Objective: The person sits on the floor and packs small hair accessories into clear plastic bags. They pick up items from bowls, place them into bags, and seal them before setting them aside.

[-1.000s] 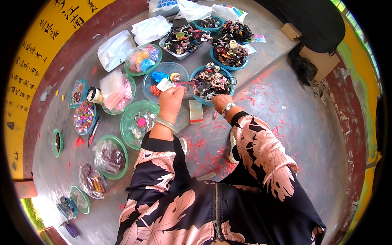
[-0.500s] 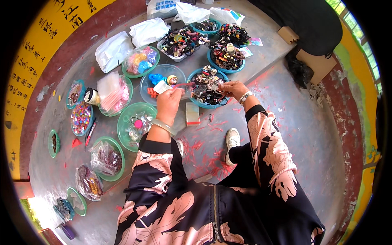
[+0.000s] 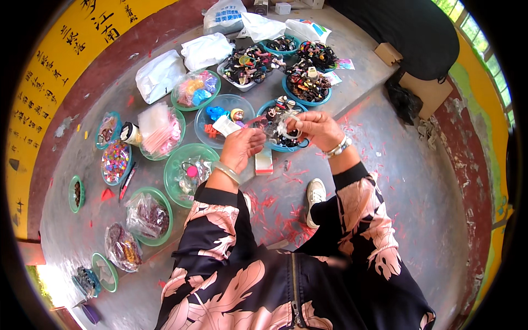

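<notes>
My left hand (image 3: 244,148) is closed, fingers bent around the edge of a clear plastic bag (image 3: 263,127) that stretches between my hands. A white card (image 3: 225,125) shows just beyond the left fingers; whether it belongs to the bag or lies in the bowl behind, I cannot tell. My right hand (image 3: 319,131) pinches a whitish, ring-like hair tie (image 3: 285,128) at the mouth of the bag. Beneath both hands is a blue basket (image 3: 304,105) of dark hair ties, partly hidden. A clear bowl (image 3: 248,100) with blue and orange items sits beyond my left hand.
Near my shoe, a small white-and-red box (image 3: 264,162) stands on the floor. Green baskets (image 3: 170,217) with bagged items line the left. Farther off are more hair ties (image 3: 308,82) in baskets and white bags (image 3: 159,77). Red scraps (image 3: 269,209) litter the floor.
My left hand has moved right and slightly nearer, closer to the right hand. My right hand has turned, and the whitish hair tie now shows more plainly. The whole view has shifted a little.
</notes>
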